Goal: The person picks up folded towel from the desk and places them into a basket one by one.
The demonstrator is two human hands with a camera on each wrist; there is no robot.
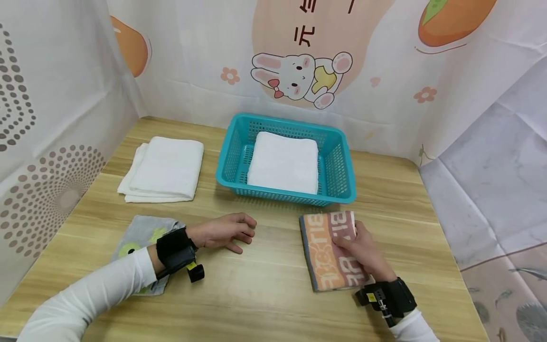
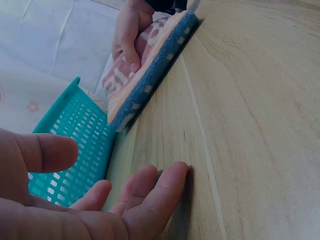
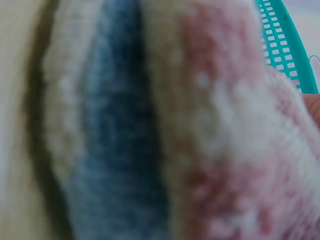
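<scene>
A folded towel in orange and mauve with pale lettering and a blue-grey edge lies at the right of the table. My right hand grips its right side, thumb on top and the other fingers hidden beneath or behind it. In the right wrist view the towel's layered edge fills most of the picture, blurred. Left of the towel, my left hand hovers near the tabletop with relaxed, slightly bent fingers and holds nothing. Under the left forearm is a grey cloth with green patches, partly hidden.
Behind the hands stands a teal perforated basket with a folded white towel inside. Folded white cloth lies at the back left. A printed curtain hangs along the back edge of the wooden table.
</scene>
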